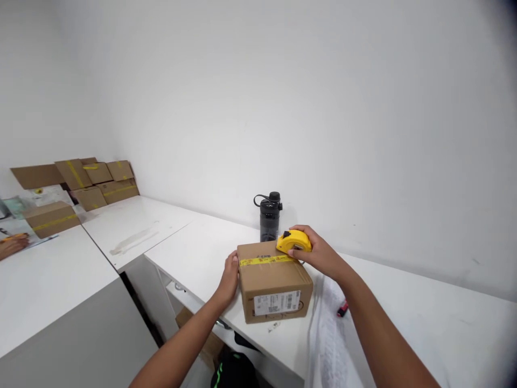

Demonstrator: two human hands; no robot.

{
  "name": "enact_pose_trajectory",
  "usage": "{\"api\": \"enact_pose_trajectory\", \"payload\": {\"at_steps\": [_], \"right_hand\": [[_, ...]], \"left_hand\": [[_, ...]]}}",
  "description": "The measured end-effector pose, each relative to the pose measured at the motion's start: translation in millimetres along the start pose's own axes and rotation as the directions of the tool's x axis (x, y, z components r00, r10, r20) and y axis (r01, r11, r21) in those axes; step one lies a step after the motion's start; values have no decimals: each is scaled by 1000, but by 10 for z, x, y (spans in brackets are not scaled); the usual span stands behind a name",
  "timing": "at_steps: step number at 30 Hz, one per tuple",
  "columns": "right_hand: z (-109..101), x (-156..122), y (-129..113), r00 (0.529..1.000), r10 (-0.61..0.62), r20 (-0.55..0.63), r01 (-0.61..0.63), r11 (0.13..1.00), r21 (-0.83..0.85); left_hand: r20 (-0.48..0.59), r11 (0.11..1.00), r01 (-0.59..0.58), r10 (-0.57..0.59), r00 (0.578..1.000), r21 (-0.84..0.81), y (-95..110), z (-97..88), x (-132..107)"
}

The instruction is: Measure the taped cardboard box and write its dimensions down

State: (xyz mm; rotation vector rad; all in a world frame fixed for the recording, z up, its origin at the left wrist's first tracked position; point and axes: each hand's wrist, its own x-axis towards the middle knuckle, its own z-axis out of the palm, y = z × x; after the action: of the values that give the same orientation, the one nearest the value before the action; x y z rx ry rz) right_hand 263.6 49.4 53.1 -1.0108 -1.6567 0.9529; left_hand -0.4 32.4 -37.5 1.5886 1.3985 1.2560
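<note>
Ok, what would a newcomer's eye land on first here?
The cardboard box in the middle, a yellow tape strip across its top. The right hand holds a yellow tape dispenser at the box's far right corner, while the left hand rests against its left side. A black bottle stands behind.

Water bottle [270,218]: black, lidded, upright on the white tabletop [444,318], close to the wall [323,108].
Red marker [343,309]: lying right of the bottle, nearer the camera.
White plastic sheet [329,328]: right of the bottle, just beside the marker.
Black bag [234,372]: below the bottle, under the tabletop, green stripe showing.
Taped carton [51,218]: far left of the bottle, standing alone.
Carton stack [97,183]: far left of the bottle, against the wall.
</note>
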Motion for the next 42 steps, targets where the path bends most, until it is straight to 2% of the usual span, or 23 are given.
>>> {"api": "enact_pose_trajectory", "payload": {"at_steps": [3, 5, 6, 8, 10, 11, 13, 15, 18, 21, 23, 26, 29, 31, 34, 37, 39, 42], "right_hand": [[-94, -75, -74, 998, 25, -61, -27, 999, -45], [-119, -125, -143, 998, 21, -59, -25, 998, -60], [-120, -149, -184, 999, 4, -49, -8, 998, -66], [-101, -198, -273, 998, -54, -27, 52, 996, -71], [-66, -244, -364, 993, -121, -14, 120, 991, -59], [-48, -266, -408, 988, -152, -14, 151, 987, -46], [-27, -305, -486, 979, -202, -28, 201, 979, -25], [-47, -336, -545, 969, -242, -43, 241, 970, -31], [-152, -368, -581, 966, -256, -35, 253, 965, -74], [-251, -387, -567, 973, -227, -40, 223, 971, -81], [-252, -396, -560, 976, -217, -26, 215, 975, -61], [-171, -413, -588, 977, -206, 47, 209, 975, -73], [-117, -433, -655, 976, -194, 101, 205, 972, -117], [-156, -448, -696, 970, -202, 133, 221, 965, -142], [-341, -472, -686, 971, -193, 138, 218, 955, -199], [-605, -484, -539, 986, -93, 139, 123, 965, -231], [-752, -473, -395, 987, -9, 159, 47, 971, -236], [-839, -424, -229, 986, 64, 154, -25, 969, -246]], "left_hand": [[-223, 998, -37, 25, 975, -50, 287, -41, 127], [-268, 997, -73, 69, 961, -6, 558, -107, 192], [-243, 995, -99, 103, 964, 31, 710, -138, 211], [-97, 982, -139, 152, 984, 128, 1018, -176, 224], [93, 975, -139, 124, 988, 175, 1287, -175, 215], [191, 978, -124, 92, 977, 165, 1395, -163, 207], [366, 992, -83, 42, 930, 98, 1548, -136, 188], [448, 999, -43, 26, 894, 27, 1628, -136, 169], [388, 998, 2, 22, 921, -61, 1679, -207, 138], [297, 999, 14, -3, 955, -35, 1719, -264, 98], [326, 999, 21, -29, 945, 28, 1745, -232, 63], [419, 998, 41, -56, 906, 45, 1759, -98, 12], [391, 997, 48, -69, 918, 63, 1728, 10, -20], [357, 995, 53, -79, 931, 82, 1686, 9, -24], [261, 993, 52, -79, 962, 109, 1595, -127, -4], [139, 977, 57, -87, 987, 206, 1444, -370, 36], [96, 957, 106, -137, 986, 271, 1311, -522, 57], [125, 927, 205, -254, 959, 314, 1116, -624, 70]]}}
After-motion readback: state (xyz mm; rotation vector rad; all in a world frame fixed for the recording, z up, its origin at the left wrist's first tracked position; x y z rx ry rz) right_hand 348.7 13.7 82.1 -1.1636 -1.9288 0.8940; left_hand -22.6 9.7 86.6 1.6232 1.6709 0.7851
